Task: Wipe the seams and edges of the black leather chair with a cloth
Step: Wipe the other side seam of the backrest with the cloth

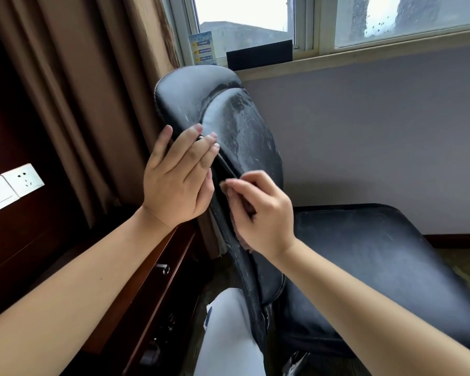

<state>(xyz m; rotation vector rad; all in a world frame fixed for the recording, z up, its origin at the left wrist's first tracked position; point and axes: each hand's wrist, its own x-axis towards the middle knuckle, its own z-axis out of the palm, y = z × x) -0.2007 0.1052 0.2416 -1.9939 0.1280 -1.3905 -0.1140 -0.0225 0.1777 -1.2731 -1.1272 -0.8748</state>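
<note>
In the middle of the view, a black leather chair (236,126) stands with its worn, grey-streaked backrest upright and its seat (377,256) stretching off to the right. The left hand (177,180) grips the backrest's left edge, thumb wrapped behind it and fingers curled over the front, the fingertips (210,137) lying at a curved seam. Just to the right and a little nearer, the right hand (261,210) pinches a brownish cloth (238,213), bunched under the fingers, and holds it against the seam that runs down the backrest. A frayed corner of the cloth hangs below the palm.

To the left, a brown curtain (92,104) hangs behind the chair, and beside it dark wood panelling carries a white wall socket (25,179). A wooden desk (158,278) with a small metal drawer knob (162,267) sits near left. On the far side, a window (337,20) looks out above a pale sill, where a blue card (202,48) and a black box (259,54) stand. A pale trouser leg (228,337) shows at the near edge.
</note>
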